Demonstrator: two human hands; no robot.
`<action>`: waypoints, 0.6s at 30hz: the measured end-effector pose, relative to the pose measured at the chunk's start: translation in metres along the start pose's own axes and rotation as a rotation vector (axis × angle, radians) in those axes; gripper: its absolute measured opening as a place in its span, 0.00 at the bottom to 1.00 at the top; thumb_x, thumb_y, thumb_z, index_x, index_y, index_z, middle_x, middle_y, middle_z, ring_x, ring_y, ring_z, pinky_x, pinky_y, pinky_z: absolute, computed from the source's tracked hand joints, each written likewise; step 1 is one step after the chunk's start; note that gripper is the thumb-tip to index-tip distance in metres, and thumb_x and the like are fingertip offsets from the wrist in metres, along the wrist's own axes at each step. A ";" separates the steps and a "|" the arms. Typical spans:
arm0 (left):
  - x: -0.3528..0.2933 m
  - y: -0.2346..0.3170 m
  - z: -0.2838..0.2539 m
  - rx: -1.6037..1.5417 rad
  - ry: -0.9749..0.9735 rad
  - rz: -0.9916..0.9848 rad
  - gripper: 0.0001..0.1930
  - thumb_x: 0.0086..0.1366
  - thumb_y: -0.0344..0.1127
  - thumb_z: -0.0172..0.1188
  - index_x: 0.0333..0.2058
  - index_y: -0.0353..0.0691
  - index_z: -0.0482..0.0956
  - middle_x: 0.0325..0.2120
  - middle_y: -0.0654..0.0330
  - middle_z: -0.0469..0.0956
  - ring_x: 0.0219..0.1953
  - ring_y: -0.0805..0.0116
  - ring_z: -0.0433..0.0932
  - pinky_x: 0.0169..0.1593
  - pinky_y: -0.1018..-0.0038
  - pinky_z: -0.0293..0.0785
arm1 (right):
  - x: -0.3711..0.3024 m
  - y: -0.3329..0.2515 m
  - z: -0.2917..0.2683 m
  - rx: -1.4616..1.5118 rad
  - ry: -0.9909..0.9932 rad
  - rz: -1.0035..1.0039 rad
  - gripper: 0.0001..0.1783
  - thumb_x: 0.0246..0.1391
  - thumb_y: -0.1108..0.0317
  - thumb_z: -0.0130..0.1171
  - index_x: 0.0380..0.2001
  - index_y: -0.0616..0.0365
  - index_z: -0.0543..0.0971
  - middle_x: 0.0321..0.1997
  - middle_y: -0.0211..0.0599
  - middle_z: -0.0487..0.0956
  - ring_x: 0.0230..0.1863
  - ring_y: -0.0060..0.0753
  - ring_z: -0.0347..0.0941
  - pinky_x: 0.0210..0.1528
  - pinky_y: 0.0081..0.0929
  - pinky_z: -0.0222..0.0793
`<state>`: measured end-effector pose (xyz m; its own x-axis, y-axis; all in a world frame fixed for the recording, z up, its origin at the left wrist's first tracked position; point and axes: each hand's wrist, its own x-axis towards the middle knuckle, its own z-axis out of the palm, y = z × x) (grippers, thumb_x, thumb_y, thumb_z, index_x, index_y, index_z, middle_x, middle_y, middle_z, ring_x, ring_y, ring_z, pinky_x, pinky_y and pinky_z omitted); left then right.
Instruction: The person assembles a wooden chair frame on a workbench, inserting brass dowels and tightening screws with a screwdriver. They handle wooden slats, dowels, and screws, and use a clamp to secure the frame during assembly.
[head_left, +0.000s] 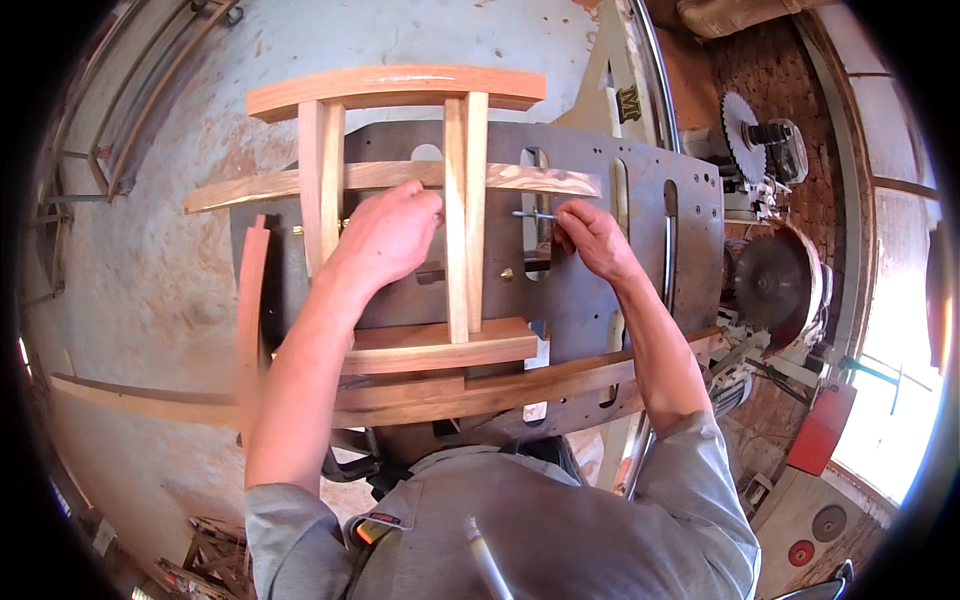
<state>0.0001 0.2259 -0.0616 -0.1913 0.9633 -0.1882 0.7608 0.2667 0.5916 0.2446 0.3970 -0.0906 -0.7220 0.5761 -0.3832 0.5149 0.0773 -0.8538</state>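
Observation:
A wooden frame (455, 210) with paired slats between two rails lies on a dark metal machine table (400, 140). My left hand (385, 235) is closed between the slat pairs, its fingertips curled near a curved wooden strip (540, 178) that runs across behind the slats; what they hold is hidden. To the right of the frame, my right hand (597, 238) pinches a thin metal rod (530, 214), which points left toward the slats. A small brass-coloured fitting (506, 273) rests on the table below it.
A long curved wooden piece (520, 388) lies along the table's near edge. A reddish wooden piece with a tenon (252, 270) stands out at the left. Circular saw blades (775, 282) and a red box (822, 428) are at the right. Metal rails (140, 100) stand far left.

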 end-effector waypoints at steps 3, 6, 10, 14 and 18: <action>-0.001 -0.009 0.000 -0.075 0.104 0.032 0.07 0.62 0.34 0.56 0.35 0.36 0.78 0.34 0.50 0.76 0.38 0.47 0.77 0.44 0.58 0.73 | -0.014 0.000 0.001 0.167 -0.037 0.041 0.10 0.65 0.67 0.48 0.34 0.61 0.75 0.23 0.26 0.73 0.25 0.18 0.66 0.29 0.18 0.65; -0.009 0.002 -0.001 -0.272 0.388 0.052 0.06 0.61 0.30 0.58 0.35 0.36 0.78 0.32 0.53 0.75 0.35 0.54 0.77 0.39 0.65 0.75 | -0.026 -0.008 0.008 0.223 -0.074 -0.004 0.10 0.65 0.67 0.48 0.34 0.60 0.75 0.24 0.27 0.73 0.25 0.18 0.66 0.29 0.19 0.66; -0.033 0.055 -0.013 -0.366 0.355 0.165 0.12 0.57 0.33 0.64 0.39 0.37 0.79 0.33 0.55 0.75 0.34 0.57 0.77 0.39 0.69 0.75 | -0.052 -0.033 0.016 0.080 -0.047 -0.069 0.09 0.64 0.69 0.50 0.33 0.62 0.75 0.24 0.28 0.74 0.26 0.19 0.68 0.29 0.20 0.66; -0.034 0.103 0.000 -0.198 0.075 0.277 0.23 0.54 0.42 0.68 0.44 0.35 0.75 0.37 0.51 0.74 0.37 0.50 0.78 0.42 0.62 0.75 | -0.070 -0.052 0.019 -0.125 -0.040 -0.205 0.08 0.59 0.68 0.54 0.33 0.63 0.77 0.26 0.40 0.76 0.28 0.33 0.72 0.33 0.29 0.69; -0.026 0.114 0.022 -0.215 -0.153 0.161 0.17 0.56 0.37 0.64 0.40 0.33 0.74 0.35 0.49 0.72 0.38 0.46 0.75 0.41 0.60 0.72 | -0.089 -0.049 0.015 0.064 -0.046 -0.156 0.09 0.58 0.67 0.55 0.33 0.62 0.77 0.26 0.47 0.76 0.27 0.45 0.71 0.33 0.34 0.69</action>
<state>0.1050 0.2301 -0.0064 0.0286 0.9823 -0.1849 0.6222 0.1273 0.7725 0.2768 0.3298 -0.0198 -0.8117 0.5235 -0.2591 0.3660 0.1100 -0.9241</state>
